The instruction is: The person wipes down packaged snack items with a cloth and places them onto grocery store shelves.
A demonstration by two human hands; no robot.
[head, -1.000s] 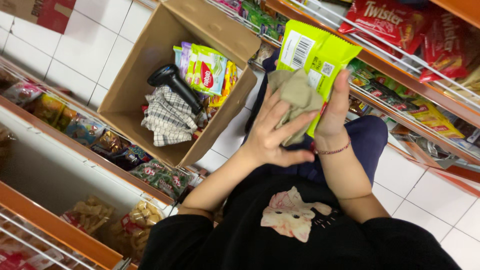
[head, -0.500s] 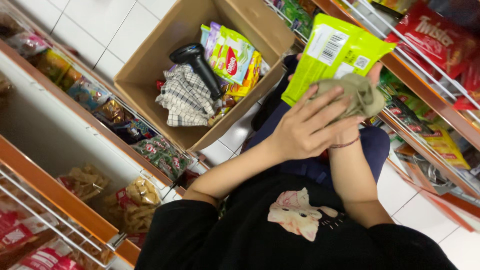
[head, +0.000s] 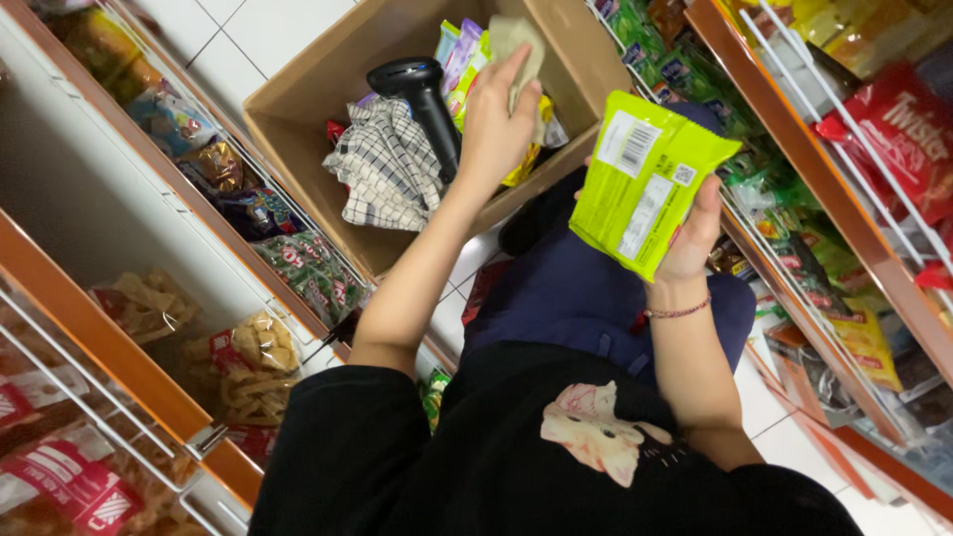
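**Cloth over the box, snack packet held beside it**

The landmark here is the open cardboard box (head: 298, 129) standing on the white tiled floor between two orange-edged shelf units.

The left hand (head: 496, 124) reaches over the box's near wall and into its opening. Its fingers are closed together around a crumpled beige cloth (head: 521, 45), which sticks up above the knuckles and hangs over the contents of the box. Just beside that hand, inside the box, a black handheld barcode scanner (head: 427, 94) stands tilted with its head toward the far wall. A folded black-and-white checked cloth (head: 382, 174) lies against the scanner, nearer the box's near corner. Behind the hand, toward the far side of the box, several colourful snack packets (head: 459, 55) stand on edge.

The right hand (head: 693, 238) is outside the box, just off its right-hand wall and above the person's blue-trousered lap. It grips a lime-green snack packet (head: 645, 179) from below, the fingers behind the packet and the thumb pressed along its edge, so the printed back panel faces the camera. A thin beaded bracelet (head: 677, 312) circles that wrist.

To the box's left, a low shelf (head: 129, 189) holds bagged snacks in a row along its front rail. To the box's right, a wire-fronted shelf (head: 844, 139) holds green, yellow and red packets.
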